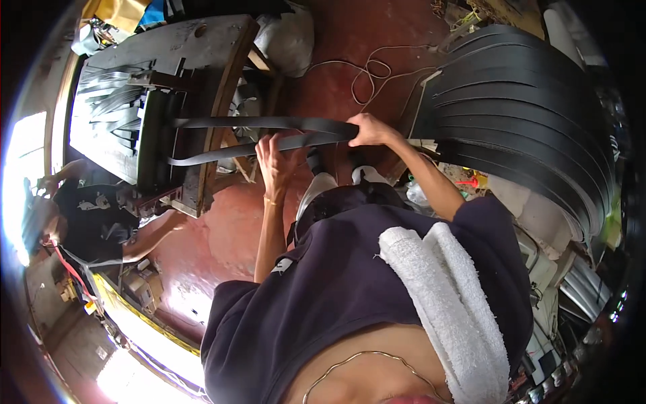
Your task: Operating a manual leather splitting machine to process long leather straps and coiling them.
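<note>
Two long black strips [252, 122] stretch across from a dark press-like fixture [153, 138] on the worktable at the left. They come together at my right hand [372, 130], whose fingers are closed round them at the right end. My left hand [272, 165] grips the nearer strip partway along, fingers bent over it. The strips hang in the air between the table's edge and my hands. Whether they are one folded length or two pieces I cannot tell.
The worktable [222, 87] carries more loose black strips [114, 101]. A person [94, 222] in a dark shirt is beside it. A large stack of curved black sheets [511, 101] stands at the right. A pale cord [367, 71] lies on the red floor [377, 34].
</note>
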`<state>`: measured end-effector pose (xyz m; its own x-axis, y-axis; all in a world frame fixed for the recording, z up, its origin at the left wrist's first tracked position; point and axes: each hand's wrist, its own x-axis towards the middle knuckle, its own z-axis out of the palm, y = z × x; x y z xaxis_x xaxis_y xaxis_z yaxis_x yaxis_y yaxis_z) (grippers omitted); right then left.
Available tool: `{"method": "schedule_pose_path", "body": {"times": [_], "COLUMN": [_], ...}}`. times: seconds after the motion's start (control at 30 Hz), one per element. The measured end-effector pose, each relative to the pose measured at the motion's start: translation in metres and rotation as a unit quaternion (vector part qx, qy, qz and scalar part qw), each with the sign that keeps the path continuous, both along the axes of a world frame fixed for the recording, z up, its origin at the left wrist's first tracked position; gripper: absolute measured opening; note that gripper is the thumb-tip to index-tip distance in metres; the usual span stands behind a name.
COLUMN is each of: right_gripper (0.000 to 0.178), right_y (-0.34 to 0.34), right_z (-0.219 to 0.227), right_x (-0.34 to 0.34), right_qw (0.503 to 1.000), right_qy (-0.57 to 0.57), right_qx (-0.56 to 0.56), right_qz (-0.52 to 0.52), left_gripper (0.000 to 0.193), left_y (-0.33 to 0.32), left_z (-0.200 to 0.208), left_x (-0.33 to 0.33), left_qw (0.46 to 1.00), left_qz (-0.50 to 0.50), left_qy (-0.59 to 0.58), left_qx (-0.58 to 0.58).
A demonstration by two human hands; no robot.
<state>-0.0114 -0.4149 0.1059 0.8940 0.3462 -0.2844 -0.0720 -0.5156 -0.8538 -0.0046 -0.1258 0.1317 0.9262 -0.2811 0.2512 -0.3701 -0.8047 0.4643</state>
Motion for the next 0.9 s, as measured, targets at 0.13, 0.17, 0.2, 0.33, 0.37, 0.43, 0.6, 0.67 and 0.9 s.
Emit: {"method": "schedule_pose_path", "body": {"times": [0.13,0.17,0.2,0.33,0.37,0.43,0.6,0.67,0.9], "right_gripper": [0.044,0.044,0.044,0.047,0.053,0.055,0.056,0.061,0.051], "right_y": [-0.019,-0.023,-0.025,-0.039,-0.042,-0.044,-0.019,-0.001,0.021], "right_z": [0.039,0.048,0.061,0.124,0.145,0.177,0.221,0.230,0.258], "right_x": [-0.004,-0.005,-0.009,-0.019,-0.026,-0.041,-0.073,-0.071,-0.081], "right_qw": [0.999,0.998,0.998,0.999,0.996,0.992,0.944,0.951,0.938], "right_qy": [0.047,0.065,0.047,0.040,0.046,0.070,-0.051,-0.046,-0.096], "right_qx": [-0.019,-0.018,-0.035,-0.036,-0.082,-0.098,-0.259,-0.231,-0.220], "right_qz": [0.010,0.010,-0.001,-0.001,-0.006,-0.038,-0.200,-0.202,-0.252], "left_gripper": [0.105,0.111,0.113,0.100,0.091,0.076,0.057,0.054,0.057], "left_y": [-0.008,-0.011,-0.014,-0.036,-0.044,-0.058,-0.077,-0.081,-0.078], "left_z": [0.026,0.023,0.021,0.004,0.004,0.014,0.049,0.061,0.082], "left_x": [0.032,0.040,0.047,0.061,0.061,0.063,0.066,0.066,0.053], "left_qw": [0.990,0.983,0.971,0.915,0.899,0.899,0.875,0.857,0.842], "left_qz": [-0.141,-0.180,-0.232,-0.367,-0.391,-0.399,-0.435,-0.465,-0.471], "left_qy": [0.002,0.021,0.055,0.141,0.157,0.146,0.170,0.161,0.110], "left_qx": [0.011,0.010,-0.013,-0.087,-0.118,-0.105,-0.125,-0.155,-0.239]}}
